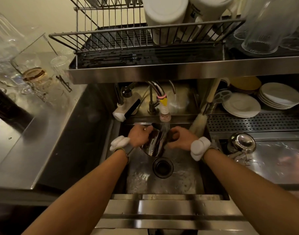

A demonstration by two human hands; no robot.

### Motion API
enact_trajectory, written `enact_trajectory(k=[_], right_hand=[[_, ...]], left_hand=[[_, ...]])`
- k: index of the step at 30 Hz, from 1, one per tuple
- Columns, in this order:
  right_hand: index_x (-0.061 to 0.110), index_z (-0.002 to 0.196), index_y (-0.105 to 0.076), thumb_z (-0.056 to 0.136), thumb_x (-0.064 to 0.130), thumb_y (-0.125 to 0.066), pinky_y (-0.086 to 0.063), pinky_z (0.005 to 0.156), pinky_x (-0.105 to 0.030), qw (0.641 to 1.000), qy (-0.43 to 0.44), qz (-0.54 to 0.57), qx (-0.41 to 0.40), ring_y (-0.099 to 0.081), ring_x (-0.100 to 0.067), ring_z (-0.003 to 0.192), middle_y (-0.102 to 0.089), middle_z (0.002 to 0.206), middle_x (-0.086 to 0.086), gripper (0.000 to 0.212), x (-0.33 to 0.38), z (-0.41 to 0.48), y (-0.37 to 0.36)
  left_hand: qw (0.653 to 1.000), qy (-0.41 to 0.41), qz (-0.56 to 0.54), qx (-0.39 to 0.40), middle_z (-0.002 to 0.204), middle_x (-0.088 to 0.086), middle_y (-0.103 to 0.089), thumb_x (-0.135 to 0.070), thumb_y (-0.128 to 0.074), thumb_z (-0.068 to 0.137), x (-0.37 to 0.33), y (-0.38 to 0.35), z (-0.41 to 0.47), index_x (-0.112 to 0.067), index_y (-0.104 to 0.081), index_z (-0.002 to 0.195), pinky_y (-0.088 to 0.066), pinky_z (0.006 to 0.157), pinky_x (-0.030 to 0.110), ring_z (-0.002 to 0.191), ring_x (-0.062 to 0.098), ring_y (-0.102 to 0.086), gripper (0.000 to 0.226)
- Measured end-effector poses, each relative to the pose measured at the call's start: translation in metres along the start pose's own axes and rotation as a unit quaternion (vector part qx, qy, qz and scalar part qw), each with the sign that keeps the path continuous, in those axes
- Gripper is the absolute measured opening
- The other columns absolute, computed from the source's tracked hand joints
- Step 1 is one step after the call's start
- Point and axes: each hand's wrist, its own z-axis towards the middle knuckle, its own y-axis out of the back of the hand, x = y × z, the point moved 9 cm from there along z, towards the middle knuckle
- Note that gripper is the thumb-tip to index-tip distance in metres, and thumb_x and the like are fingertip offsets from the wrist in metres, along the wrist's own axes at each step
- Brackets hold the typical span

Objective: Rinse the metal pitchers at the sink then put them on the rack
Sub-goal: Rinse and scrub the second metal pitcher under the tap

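A shiny metal pitcher is tilted over the sink basin, its mouth under the running tap. My left hand grips the pitcher's rim on the left side. My right hand holds its right side, fingers curled against the wall. Water streams from the tap nozzle into the pitcher. The wire dish rack stands on the shelf above the sink, its front part bare.
Two white containers and clear glasses stand on the rack's right. Plates are stacked right of the tap, a brush leans nearby. A round metal lid lies on the right drainboard. Glassware crowds the left counter. The drain sits below the pitcher.
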Motion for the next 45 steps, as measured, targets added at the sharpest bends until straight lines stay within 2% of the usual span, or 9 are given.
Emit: enact_trajectory(k=[4, 8, 13, 17, 20, 24, 33, 38, 45], right_hand=[[0.013, 0.144, -0.027, 0.058, 0.038, -0.086, -0.042, 0.086, -0.025, 0.994, -0.060, 0.090, -0.029, -0.051, -0.022, 0.120, -0.047, 0.138, -0.008, 0.108, -0.026, -0.001, 0.000], [0.016, 0.147, -0.021, 0.062, 0.039, -0.084, -0.043, 0.083, -0.029, 0.982, -0.078, 0.168, -0.018, -0.048, -0.023, 0.123, -0.043, 0.142, -0.007, 0.109, -0.033, 0.009, 0.005], [0.025, 0.129, -0.042, 0.070, 0.031, -0.080, -0.046, 0.064, -0.025, 0.959, -0.064, 0.276, 0.025, -0.057, -0.006, 0.089, -0.057, 0.116, 0.004, 0.070, -0.022, 0.025, 0.002], [0.018, 0.118, -0.055, 0.076, 0.021, -0.074, -0.054, 0.073, -0.034, 0.922, -0.072, 0.373, 0.080, -0.066, -0.021, 0.091, -0.068, 0.104, -0.005, 0.045, -0.022, 0.035, -0.025], [0.018, 0.112, -0.061, 0.074, 0.020, -0.076, -0.054, 0.081, -0.039, 0.920, -0.068, 0.381, 0.061, -0.067, -0.026, 0.094, -0.070, 0.104, -0.009, 0.041, -0.028, 0.047, -0.032], [0.017, 0.116, -0.061, 0.066, 0.022, -0.083, -0.054, 0.084, -0.042, 0.911, -0.093, 0.400, -0.025, -0.068, -0.026, 0.092, -0.071, 0.103, -0.008, 0.055, -0.049, 0.057, -0.019], [0.017, 0.120, -0.052, 0.055, 0.021, -0.089, -0.056, 0.079, -0.039, 0.918, -0.090, 0.381, -0.056, -0.066, -0.024, 0.095, -0.066, 0.111, -0.006, 0.075, -0.044, 0.052, -0.030], [0.015, 0.124, -0.050, 0.058, 0.022, -0.088, -0.052, 0.077, -0.030, 0.909, -0.070, 0.386, -0.140, -0.063, -0.014, 0.094, -0.064, 0.111, -0.001, 0.076, -0.047, 0.056, 0.007], [0.017, 0.121, -0.057, 0.054, 0.035, -0.087, -0.057, 0.073, -0.036, 0.894, -0.102, 0.432, -0.069, -0.069, -0.022, 0.089, -0.071, 0.103, -0.005, 0.075, -0.043, 0.056, -0.028]], left_hand=[[0.971, 0.064, -0.230, 0.014, 0.058, 0.005, -0.054, -0.025, -0.050, 0.094, 0.005, -0.016, 0.002, -0.011, -0.058, 0.065, -0.042, 0.050, 0.024, 0.048, 0.013, -0.053, 0.033], [0.933, 0.115, -0.335, 0.055, 0.053, 0.001, -0.042, -0.021, -0.049, 0.094, -0.003, -0.024, 0.007, -0.015, -0.048, 0.065, -0.042, 0.043, 0.017, 0.042, 0.010, -0.041, 0.030], [0.897, 0.161, -0.395, 0.114, 0.051, -0.003, -0.038, -0.019, -0.043, 0.097, 0.002, -0.033, 0.003, -0.015, -0.046, 0.068, -0.050, 0.051, 0.024, 0.033, 0.005, -0.035, 0.030], [0.875, 0.190, -0.433, 0.106, 0.061, 0.000, -0.034, -0.019, -0.043, 0.098, 0.013, -0.040, 0.007, -0.013, -0.048, 0.071, -0.050, 0.048, 0.024, 0.032, 0.004, -0.034, 0.028], [0.895, 0.187, -0.400, 0.067, 0.062, 0.002, -0.056, -0.033, -0.047, 0.097, 0.025, -0.039, 0.017, -0.006, -0.061, 0.085, -0.050, 0.062, 0.032, 0.050, 0.012, -0.051, 0.032], [0.948, 0.166, -0.270, 0.010, 0.099, 0.012, -0.063, -0.046, -0.043, 0.095, 0.044, -0.027, 0.029, -0.010, -0.064, 0.099, -0.042, 0.063, 0.028, 0.087, 0.023, -0.057, 0.042], [0.957, 0.156, -0.243, 0.011, 0.107, 0.006, -0.067, -0.052, -0.034, 0.096, 0.069, -0.018, 0.035, -0.013, -0.064, 0.105, -0.039, 0.061, 0.027, 0.080, 0.017, -0.061, 0.051], [0.958, 0.146, -0.247, 0.025, 0.103, 0.004, -0.068, -0.056, -0.030, 0.095, 0.073, -0.021, 0.032, -0.027, -0.065, 0.083, -0.039, 0.065, 0.028, 0.083, 0.017, -0.061, 0.047], [0.957, 0.150, -0.248, 0.011, 0.096, 0.001, -0.069, -0.055, -0.030, 0.096, 0.079, -0.024, 0.037, -0.022, -0.066, 0.090, -0.039, 0.068, 0.028, 0.080, 0.015, -0.061, 0.048]])
